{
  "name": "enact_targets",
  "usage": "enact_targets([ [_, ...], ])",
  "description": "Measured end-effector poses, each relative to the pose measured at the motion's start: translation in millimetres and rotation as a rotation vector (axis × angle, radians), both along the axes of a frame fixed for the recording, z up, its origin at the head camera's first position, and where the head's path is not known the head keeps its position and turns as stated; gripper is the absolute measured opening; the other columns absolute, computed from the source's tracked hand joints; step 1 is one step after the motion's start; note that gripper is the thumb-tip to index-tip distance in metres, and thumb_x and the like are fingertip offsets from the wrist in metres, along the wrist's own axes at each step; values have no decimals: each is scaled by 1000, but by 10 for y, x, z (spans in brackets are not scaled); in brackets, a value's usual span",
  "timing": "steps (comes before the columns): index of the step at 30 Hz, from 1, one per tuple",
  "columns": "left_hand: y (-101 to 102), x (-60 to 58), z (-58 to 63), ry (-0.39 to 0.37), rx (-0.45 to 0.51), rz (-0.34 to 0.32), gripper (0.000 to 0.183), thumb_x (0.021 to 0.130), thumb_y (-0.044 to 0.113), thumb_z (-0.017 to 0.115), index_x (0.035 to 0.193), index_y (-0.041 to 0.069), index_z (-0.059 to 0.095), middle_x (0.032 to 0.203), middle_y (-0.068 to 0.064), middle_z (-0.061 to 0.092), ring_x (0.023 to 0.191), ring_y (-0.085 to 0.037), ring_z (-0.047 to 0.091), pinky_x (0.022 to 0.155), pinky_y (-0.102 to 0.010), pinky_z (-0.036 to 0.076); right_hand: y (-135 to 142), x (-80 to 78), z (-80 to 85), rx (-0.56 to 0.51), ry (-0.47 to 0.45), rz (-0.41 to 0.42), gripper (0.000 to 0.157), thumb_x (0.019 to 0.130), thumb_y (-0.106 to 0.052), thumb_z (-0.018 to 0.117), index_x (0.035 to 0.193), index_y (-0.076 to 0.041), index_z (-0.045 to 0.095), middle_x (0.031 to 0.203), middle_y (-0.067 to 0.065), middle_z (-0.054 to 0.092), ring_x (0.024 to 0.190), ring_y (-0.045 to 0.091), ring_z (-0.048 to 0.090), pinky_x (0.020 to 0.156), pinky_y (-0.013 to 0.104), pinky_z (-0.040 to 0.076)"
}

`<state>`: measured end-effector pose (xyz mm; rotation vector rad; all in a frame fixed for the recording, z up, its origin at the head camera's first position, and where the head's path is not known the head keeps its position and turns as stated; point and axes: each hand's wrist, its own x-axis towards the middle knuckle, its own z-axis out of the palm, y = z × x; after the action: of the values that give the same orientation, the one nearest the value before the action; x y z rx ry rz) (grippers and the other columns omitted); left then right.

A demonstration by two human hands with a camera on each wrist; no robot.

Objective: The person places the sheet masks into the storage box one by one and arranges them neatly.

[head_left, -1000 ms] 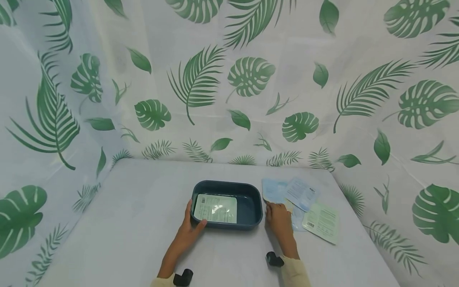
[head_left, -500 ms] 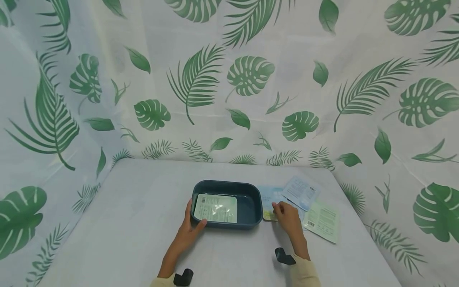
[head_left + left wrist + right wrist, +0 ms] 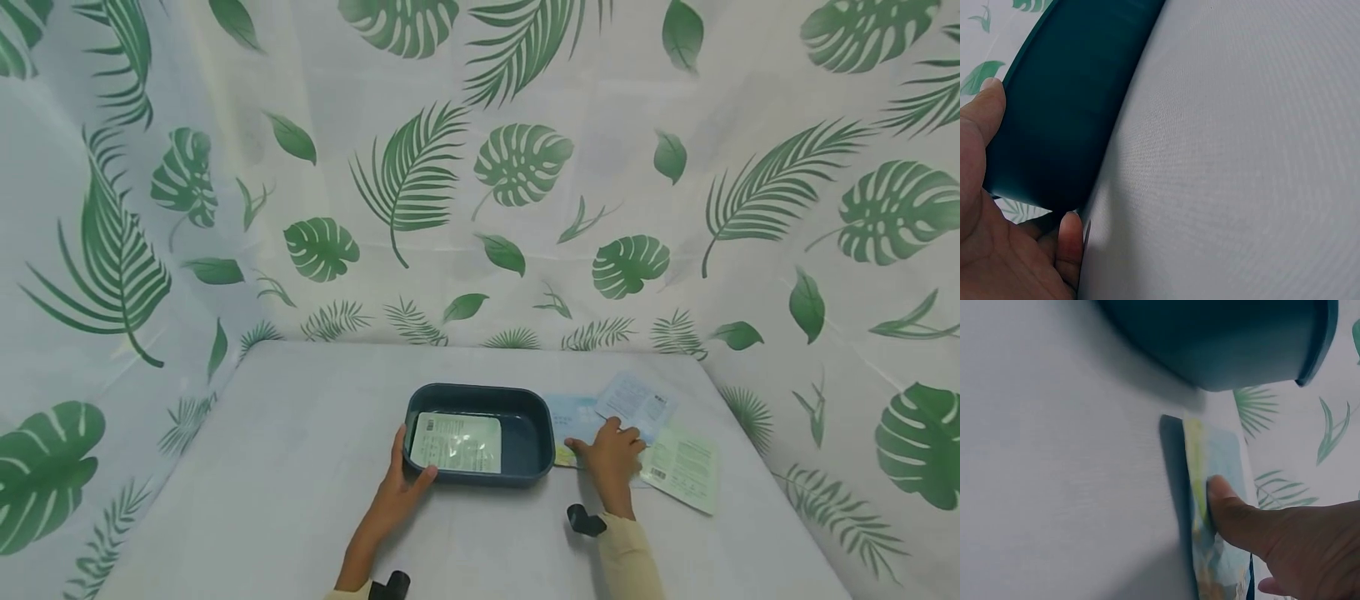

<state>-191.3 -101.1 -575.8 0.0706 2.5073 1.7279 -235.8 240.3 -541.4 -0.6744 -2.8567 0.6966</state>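
Note:
A dark blue plastic bin (image 3: pixel 531 442) stands on the table with a pale green sachet (image 3: pixel 457 442) lying flat inside it. My left hand (image 3: pixel 396 493) holds the bin's front left corner, thumb at the rim and fingers round the outer side. To the right of the bin lies a light blue sachet (image 3: pixel 567 412) with a yellow edge. My right hand (image 3: pixel 613 465) spreads over this pile, its thumb (image 3: pixel 1225 503) touching the light blue sachet. Its other fingers reach over a paler blue printed sachet (image 3: pixel 637 400); their tips' contact is unclear.
Another pale green sachet (image 3: pixel 686 471) lies at the right of the pile, partly overlapped. White cloth covers the table (image 3: pixel 300 475). A leaf-patterned curtain (image 3: pixel 450 192) rises behind the table and along both sides.
My right hand has left the corner of the light blue sachet beside the bin, moved right, and spread its fingers. That sachet has shifted toward me. My left hand stays on the bin.

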Motion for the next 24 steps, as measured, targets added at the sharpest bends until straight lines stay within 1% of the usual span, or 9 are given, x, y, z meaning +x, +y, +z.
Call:
enact_targets([
  [4,11,6,11,6,-4,3,90,95,40,61,158,20,0,164,-18,7,149,-44,14,113,-67,22,21,-31,40,-77,-45,-26,87,75,-36,85,123,17,35,119,44,31,108,61,37,82,73,40],
  [7,13,9,15,5,-9,5,89,96,40,61,158,19,0,164,-18,8,149,-44,15,113,-67,23,40,-29,66,-131,-84,-38,90,76,-31,84,128,18,31,120,43,32,108,61,43,86,68,43],
  [10,14,12,13,1,-14,5,90,96,40,61,158,19,0,165,-17,7,149,-44,14,113,-66,23,70,-2,86,-188,-117,-25,91,78,-26,82,133,19,26,123,45,37,112,60,47,93,63,44],
  [14,19,16,9,2,-12,3,90,95,40,61,158,19,0,165,-17,7,149,-44,14,113,-66,22,153,64,104,-303,-154,22,98,80,-22,80,141,18,15,135,44,37,126,58,40,107,62,35],
  [16,20,16,11,1,-9,2,90,95,40,61,158,19,0,164,-17,8,149,-43,15,114,-66,22,206,113,117,-372,-174,42,101,82,-24,78,146,15,10,142,42,30,131,58,33,111,64,29],
  [19,18,15,19,7,-16,-3,90,95,39,62,158,20,0,164,-18,8,149,-44,15,113,-66,22,295,188,135,-472,-187,74,98,85,-28,75,148,13,12,145,40,28,132,56,32,113,65,25],
  [21,13,11,22,5,-19,-2,90,95,40,61,158,22,-1,164,-18,8,149,-44,14,114,-66,21,357,239,152,-524,-189,83,93,88,-30,72,148,12,16,144,38,31,128,51,37,111,64,29],
  [22,10,10,25,5,-20,-1,90,95,40,61,158,22,-1,164,-18,8,149,-44,14,114,-66,21,391,265,159,-555,-178,90,90,89,-31,71,149,12,18,143,37,34,125,48,42,109,62,33],
  [24,3,6,24,0,-19,1,90,95,41,61,158,23,-1,165,-17,7,150,-42,14,115,-65,20,463,321,180,-582,-156,97,85,91,-32,69,147,12,23,137,35,42,112,38,55,101,55,44],
])
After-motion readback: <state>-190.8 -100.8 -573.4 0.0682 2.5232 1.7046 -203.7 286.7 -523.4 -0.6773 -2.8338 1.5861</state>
